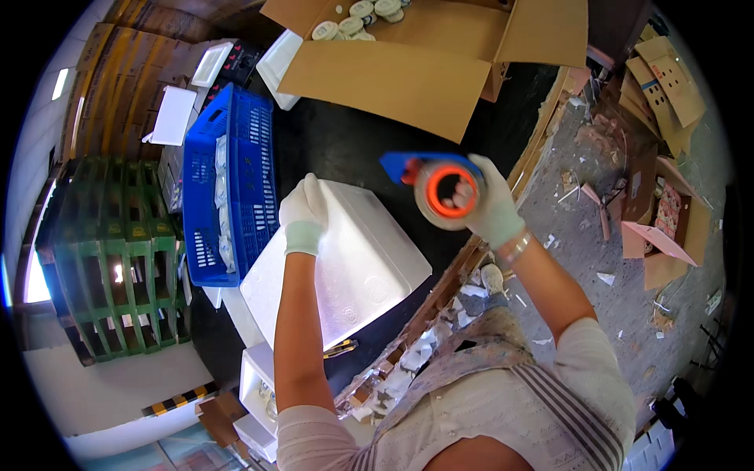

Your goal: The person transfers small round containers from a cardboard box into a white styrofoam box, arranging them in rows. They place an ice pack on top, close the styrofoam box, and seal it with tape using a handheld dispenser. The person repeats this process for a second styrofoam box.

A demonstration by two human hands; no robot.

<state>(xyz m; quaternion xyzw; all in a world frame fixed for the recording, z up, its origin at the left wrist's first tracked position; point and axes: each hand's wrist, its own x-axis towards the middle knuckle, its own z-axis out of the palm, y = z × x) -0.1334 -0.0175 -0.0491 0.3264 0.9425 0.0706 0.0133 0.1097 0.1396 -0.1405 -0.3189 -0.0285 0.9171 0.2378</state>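
Note:
My left hand (304, 209), in a white glove, rests with curled fingers at the far left edge of a white foam box (365, 253) and grips it there. The box lies tilted on a black work surface (336, 135). To the right, my gloved right hand (498, 206) holds a tape dispenser (402, 166) with a blue part and a roll of clear tape (425, 216) on an orange core. Some of its fingertips show through the core. The dispenser is apart from the box and slightly blurred.
Left of the box stands a blue plastic crate (232, 176) with plastic-wrapped items. An open cardboard box (383, 73) with several lidded tubs (353, 25) is beyond. Yellow-and-black cutter (340, 348) lies nearby. Foam scraps (427, 347) and open cartons (677, 235) lie right, at floor level.

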